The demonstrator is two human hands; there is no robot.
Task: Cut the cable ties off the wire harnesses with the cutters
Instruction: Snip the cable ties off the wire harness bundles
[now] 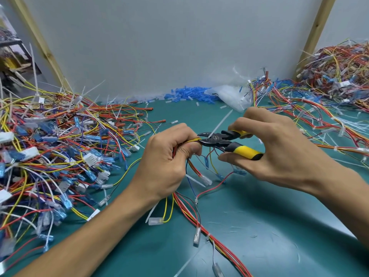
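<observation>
Harness of thin multicoloured wires [191, 212], light & floppy, bunched in my left hand [167, 162] above green tabletop [259, 226]; right hand [279, 148] closed on yellow-black cutters [225, 141] w/ jaws slightly apart — I'd grip beside the tie.

A pale grey-white wall [159, 47] fills the upper half of the view, plain and evenly lit, with soft light and no hard shadows. Two bare wooden battens lean up against it: the left batten [40, 43] slants up toward the upper left corner, and the right batten [317, 33] slants up toward the top right. Below the wall spreads a teal-green work mat [269, 226], matte, with a faint sheen near the lower right. At the far left edge, beyond the left batten, a darker area [12, 54] shows what may be shelving or a frame, too blurred to tell.
</observation>
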